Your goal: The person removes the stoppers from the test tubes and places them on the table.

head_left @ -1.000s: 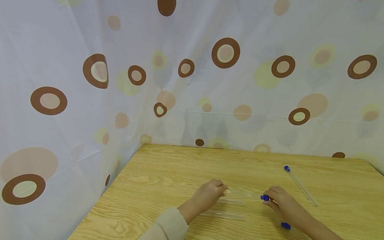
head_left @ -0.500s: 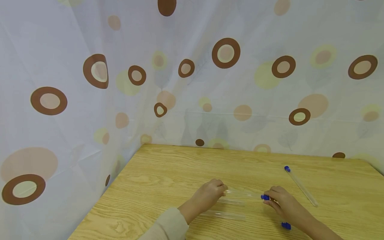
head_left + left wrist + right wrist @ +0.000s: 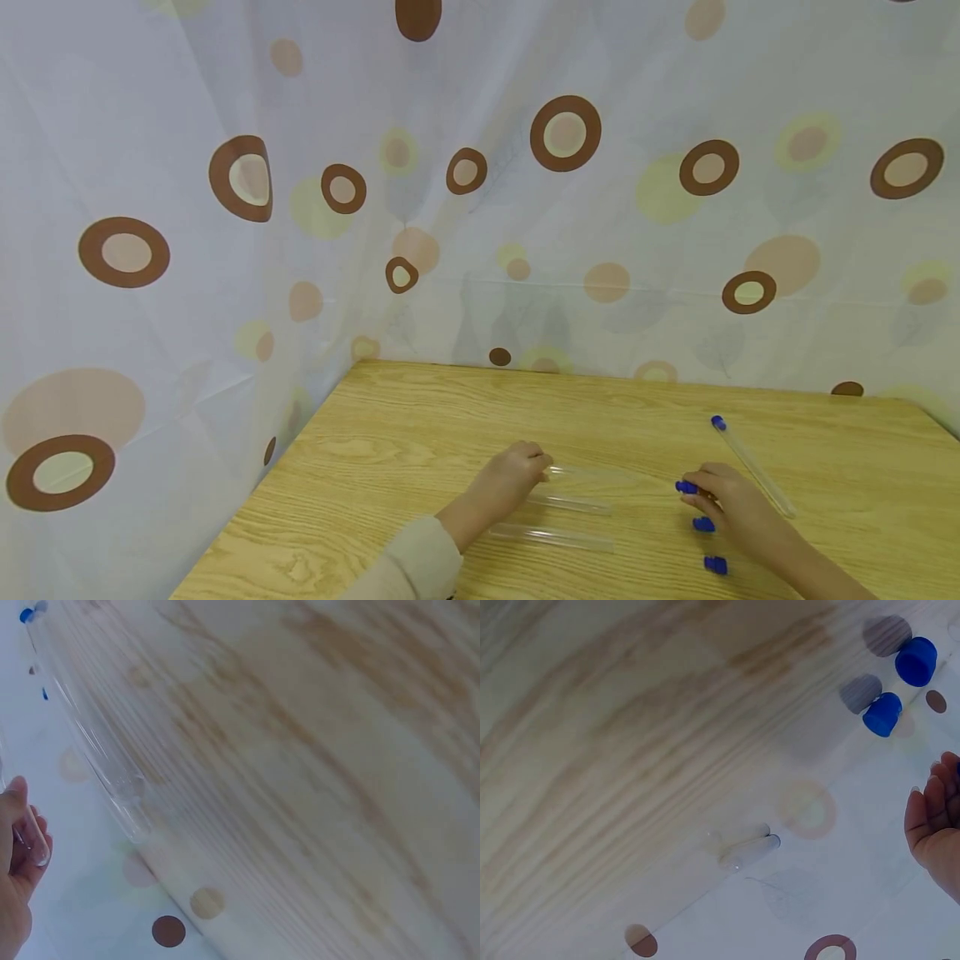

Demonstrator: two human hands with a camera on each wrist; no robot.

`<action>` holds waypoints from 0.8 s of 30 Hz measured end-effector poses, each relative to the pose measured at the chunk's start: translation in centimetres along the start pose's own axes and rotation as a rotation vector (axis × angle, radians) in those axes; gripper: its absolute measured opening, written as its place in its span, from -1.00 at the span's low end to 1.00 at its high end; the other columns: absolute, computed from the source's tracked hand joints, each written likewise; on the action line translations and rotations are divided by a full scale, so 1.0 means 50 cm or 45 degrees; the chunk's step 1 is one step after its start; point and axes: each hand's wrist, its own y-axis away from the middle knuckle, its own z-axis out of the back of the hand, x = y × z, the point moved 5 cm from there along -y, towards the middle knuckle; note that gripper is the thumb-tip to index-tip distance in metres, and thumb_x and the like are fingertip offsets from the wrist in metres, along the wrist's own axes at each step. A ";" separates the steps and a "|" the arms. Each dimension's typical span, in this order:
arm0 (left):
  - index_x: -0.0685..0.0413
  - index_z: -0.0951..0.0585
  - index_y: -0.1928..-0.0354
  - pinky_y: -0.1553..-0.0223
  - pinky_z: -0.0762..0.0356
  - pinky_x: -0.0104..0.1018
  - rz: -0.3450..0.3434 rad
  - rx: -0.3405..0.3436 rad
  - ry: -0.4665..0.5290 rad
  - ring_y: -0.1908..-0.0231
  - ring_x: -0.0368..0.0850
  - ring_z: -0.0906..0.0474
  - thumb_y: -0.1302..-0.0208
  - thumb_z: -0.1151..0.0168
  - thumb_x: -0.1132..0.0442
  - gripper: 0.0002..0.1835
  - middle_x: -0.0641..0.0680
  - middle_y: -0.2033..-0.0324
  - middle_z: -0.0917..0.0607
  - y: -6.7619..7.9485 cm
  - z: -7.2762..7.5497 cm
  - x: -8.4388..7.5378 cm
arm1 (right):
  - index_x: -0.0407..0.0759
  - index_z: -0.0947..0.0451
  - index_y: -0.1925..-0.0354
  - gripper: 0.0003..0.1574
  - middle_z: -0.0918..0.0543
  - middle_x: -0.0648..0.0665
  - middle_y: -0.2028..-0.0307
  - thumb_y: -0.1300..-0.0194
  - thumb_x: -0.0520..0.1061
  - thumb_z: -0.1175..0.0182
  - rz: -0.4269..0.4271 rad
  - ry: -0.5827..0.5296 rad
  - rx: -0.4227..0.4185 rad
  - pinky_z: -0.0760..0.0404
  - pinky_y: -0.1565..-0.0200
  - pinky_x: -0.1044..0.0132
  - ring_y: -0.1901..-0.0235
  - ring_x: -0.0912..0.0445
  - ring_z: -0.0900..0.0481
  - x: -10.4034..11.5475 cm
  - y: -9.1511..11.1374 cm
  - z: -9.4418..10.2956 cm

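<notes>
Blue cap (image 3: 686, 487) pinched in fingers (image 3: 707, 477) of right hand (image 3: 738, 510), apart from clear, round-ended tube (image 3: 577, 472) gripped by left hand (image 3: 506, 481).

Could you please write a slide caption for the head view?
Left hand holds a clear tube; right hand pinches a blue cap.

pale cream sleeve (image 3: 405, 571) with broad cuff (image 3: 435, 543) behind the left hand (image 3: 504, 483)

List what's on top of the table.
Two loose clear tubes, a capped tube and two blue stoppers lie there; whatever the left hand and right hand cover cannot be seen.
</notes>
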 end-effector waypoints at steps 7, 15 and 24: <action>0.07 -0.66 0.22 0.18 -0.49 -0.76 0.022 -0.025 0.030 0.27 -0.29 -0.60 -0.15 -0.26 0.17 -0.81 -0.06 0.32 -0.66 0.006 -0.005 0.013 | -0.27 -0.62 0.37 -0.76 -0.40 0.18 0.51 0.13 -0.37 -0.37 -0.037 -0.002 -0.003 -0.35 0.60 0.50 0.52 0.48 -0.19 -0.025 0.006 -0.002; 0.09 -0.66 0.22 0.21 -0.50 -0.75 0.052 -0.009 0.085 0.28 -0.27 -0.60 -0.14 -0.26 0.20 -0.82 -0.04 0.32 -0.67 0.006 -0.020 0.022 | -0.30 -0.64 0.33 -0.78 -0.39 0.16 0.52 0.07 -0.33 -0.35 -0.106 -0.033 0.065 -0.33 0.59 0.49 0.52 0.46 -0.18 -0.034 0.005 -0.005; 0.09 -0.66 0.20 0.22 -0.50 -0.75 0.098 0.066 0.083 0.27 -0.28 -0.60 -0.16 -0.25 0.20 -0.81 -0.03 0.30 -0.66 0.004 -0.030 0.026 | -0.37 -0.64 0.22 -0.69 -0.43 0.08 0.50 0.02 -0.27 -0.34 -0.195 -0.054 0.130 -0.37 0.59 0.49 0.54 0.41 -0.28 -0.042 0.005 -0.006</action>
